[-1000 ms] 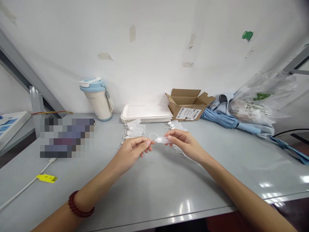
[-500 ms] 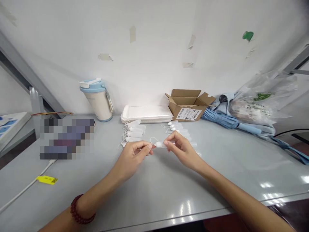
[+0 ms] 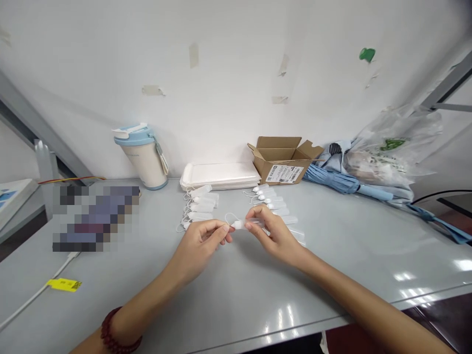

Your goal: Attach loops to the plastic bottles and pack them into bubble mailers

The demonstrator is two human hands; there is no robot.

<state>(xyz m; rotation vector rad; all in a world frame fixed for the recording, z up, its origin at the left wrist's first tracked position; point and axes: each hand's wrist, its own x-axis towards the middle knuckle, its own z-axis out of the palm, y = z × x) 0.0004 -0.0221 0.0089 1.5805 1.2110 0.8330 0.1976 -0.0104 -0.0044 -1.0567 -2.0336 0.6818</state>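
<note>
Between my two hands, above the table, is a small translucent plastic bottle [image 3: 239, 224] lying on its side with a thin white loop at its cap end. My right hand [image 3: 275, 236] grips its body between thumb and fingers. At the cap end, the thumb and forefinger of my left hand [image 3: 206, 241] are pinched together on the tip. Beyond my left hand lies a row of similar bottles [image 3: 202, 206] with looped cords. Another row of bottles [image 3: 276, 202] lies behind my right hand and is partly hidden by it.
White trays [image 3: 221, 172] are stacked against the wall beside an open cardboard box [image 3: 283, 164]. At left stand a tumbler [image 3: 143, 160] and a pixelated object [image 3: 98, 216] with a white cable [image 3: 35, 295]. A folded blue umbrella [image 3: 332, 178] and a plastic bag [image 3: 391, 157] lie at right.
The whole view has shifted slightly, so the scene sits a little further left. Both hands keep their hold on the bottle, with hardly any movement between them.
</note>
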